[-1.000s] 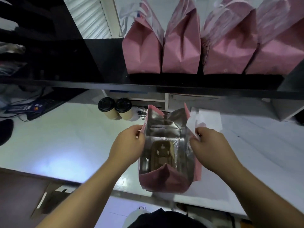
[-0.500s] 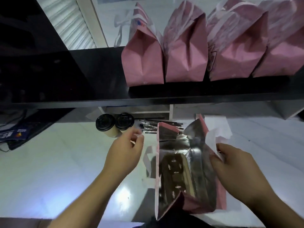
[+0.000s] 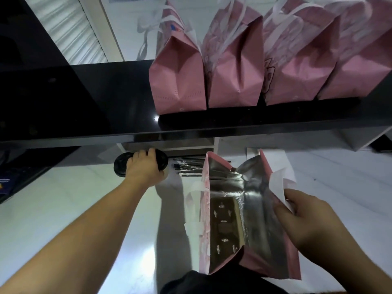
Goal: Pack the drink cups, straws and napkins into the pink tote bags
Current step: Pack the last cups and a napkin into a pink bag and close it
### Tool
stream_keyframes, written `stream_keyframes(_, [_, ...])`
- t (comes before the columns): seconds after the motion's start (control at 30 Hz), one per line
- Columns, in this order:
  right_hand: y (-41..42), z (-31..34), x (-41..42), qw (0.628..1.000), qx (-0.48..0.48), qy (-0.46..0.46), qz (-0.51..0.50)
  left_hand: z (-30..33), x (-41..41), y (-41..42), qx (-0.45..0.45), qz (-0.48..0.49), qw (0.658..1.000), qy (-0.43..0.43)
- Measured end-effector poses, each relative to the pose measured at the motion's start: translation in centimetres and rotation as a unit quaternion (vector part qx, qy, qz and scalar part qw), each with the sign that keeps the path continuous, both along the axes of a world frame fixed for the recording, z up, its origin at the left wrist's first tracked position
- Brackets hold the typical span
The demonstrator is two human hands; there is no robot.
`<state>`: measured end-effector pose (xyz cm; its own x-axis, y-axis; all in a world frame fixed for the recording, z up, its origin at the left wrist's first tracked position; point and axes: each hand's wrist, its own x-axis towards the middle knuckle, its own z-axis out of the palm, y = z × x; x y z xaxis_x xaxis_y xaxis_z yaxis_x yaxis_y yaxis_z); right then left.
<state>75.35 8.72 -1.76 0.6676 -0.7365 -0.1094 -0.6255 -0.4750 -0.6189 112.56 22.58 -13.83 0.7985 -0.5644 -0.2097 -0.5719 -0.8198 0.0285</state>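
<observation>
An open pink tote bag (image 3: pixel 250 264) with a silver foil lining stands on the white counter (image 3: pixel 63 209) in front of me; a brown cardboard cup holder lies at its bottom. My right hand (image 3: pixel 305 219) grips the bag's right rim and white handle. My left hand (image 3: pixel 144 168) reaches to the back of the counter and curls over the two black-lidded drink cups (image 3: pixel 121 166), hiding most of them. Black-wrapped straws (image 3: pixel 188 168) lie on the counter just right of the cups.
A black shelf (image 3: pixel 84 115) overhangs the back of the counter, just above the cups. Several closed pink tote bags (image 3: pixel 178 81) stand in a row on it. A dark object lies at the counter's far left edge.
My left hand let go of the bag's left rim and moved forward and left onto the cups. The right hand still holds the bag's right side.
</observation>
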Motion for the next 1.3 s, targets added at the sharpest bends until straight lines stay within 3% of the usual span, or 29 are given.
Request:
stream_keyframes(0.1, [-0.1, 0.1, 0.0, 1.0, 0.011, -0.005, -0.004, 1.1, -0.7, -0.2, -0.026, 0.001, 1.0, 0.016])
stream_keyframes(0.2, [-0.3, 0.3, 0.1, 1.0, 0.017, 0.011, 0.0, 3.4, -2.9, 0.9, -0.127, -0.017, 0.99, 0.064])
stream_keyframes(0.33, [-0.9, 0.3, 0.5, 0.998, 0.019, 0.056, 0.008, 7.7, -7.1, 3.7, -0.208, -0.048, 0.976, 0.043])
stream_keyframes(0.47, [-1.4, 0.0, 0.6, 0.998, 0.022, 0.063, 0.022, 14.1, -11.6, 4.8, -0.348, -0.069, 0.935, 0.027])
stream_keyframes(0.57, [-1.7, -0.1, 0.6, 0.997, 0.022, 0.061, 0.029, 17.7, -14.7, 3.4, -0.387, -0.119, 0.908, 0.102])
stream_keyframes(0.63, [-2.0, 0.0, 0.6, 0.997, 0.024, 0.06, 0.034, 18.1, -16.4, 2.0, -0.326, -0.188, 0.916, 0.138])
stream_keyframes(0.77, [-2.5, 0.1, 0.3, 0.997, 0.024, 0.056, 0.045, 16.0, -17.9, -1.6, -0.162, -0.312, 0.929, 0.118])
stream_keyframes(1.0, [-3.2, 0.1, 0.1, 0.997, 0.014, 0.055, 0.048, 10.7, -19.5, -7.3, 0.092, -0.343, 0.934, 0.032])
stream_keyframes(1.3, [-3.6, -0.6, -0.4, 0.998, 0.011, 0.042, 0.04, 9.5, -19.4, -9.2, 0.16, -0.325, 0.928, 0.082])
